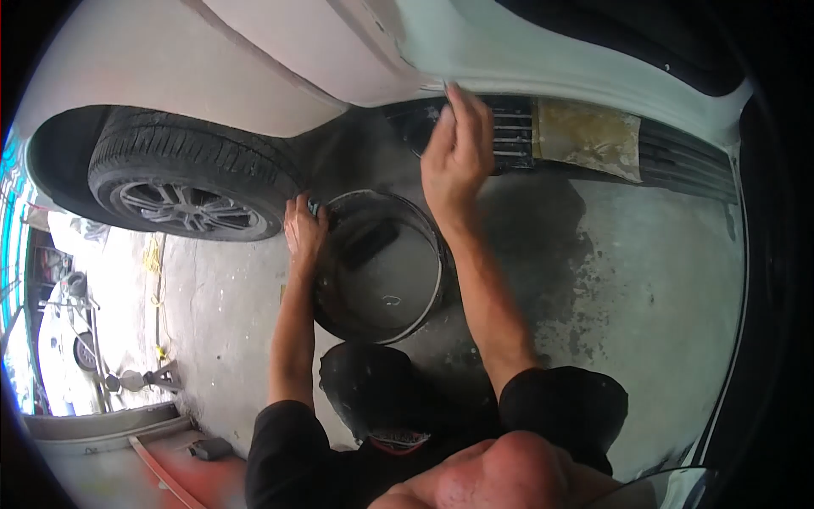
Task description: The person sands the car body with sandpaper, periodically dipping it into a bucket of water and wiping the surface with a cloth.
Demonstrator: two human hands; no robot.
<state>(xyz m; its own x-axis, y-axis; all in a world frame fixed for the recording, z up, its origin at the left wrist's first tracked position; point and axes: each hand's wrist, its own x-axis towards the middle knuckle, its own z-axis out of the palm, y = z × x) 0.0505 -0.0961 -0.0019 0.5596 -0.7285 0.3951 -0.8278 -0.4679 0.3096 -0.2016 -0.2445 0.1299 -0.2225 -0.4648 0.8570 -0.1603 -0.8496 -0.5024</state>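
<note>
Taking the dark bucket [331, 284] as the centre of a clock with twelve toward the car, the left hand [305, 227] sits at ten o'clock, just outside the rim and beside the tyre [191, 157]. Its fingers are curled narrow around a small dark item [314, 207], too small to identify. The right hand [459, 157] is at one o'clock, fingers folded in at the lower edge of the white car panel [517, 64]; whether it pinches anything I cannot tell. The bucket stands upright on the concrete floor [229, 297] in front of the person's knees. Its wall looks stiff and not fragile; the pale inside may be water, which would make it heavy and apt to slop, with a slick rim. The safest hold would be both hands under the rim at three and nine o'clock, keeping it level. The panel should feel rigid and smooth, best met with light, flat finger pressure along its edge. The small item is likely light, suiting a thumb-and-finger grip.
</note>
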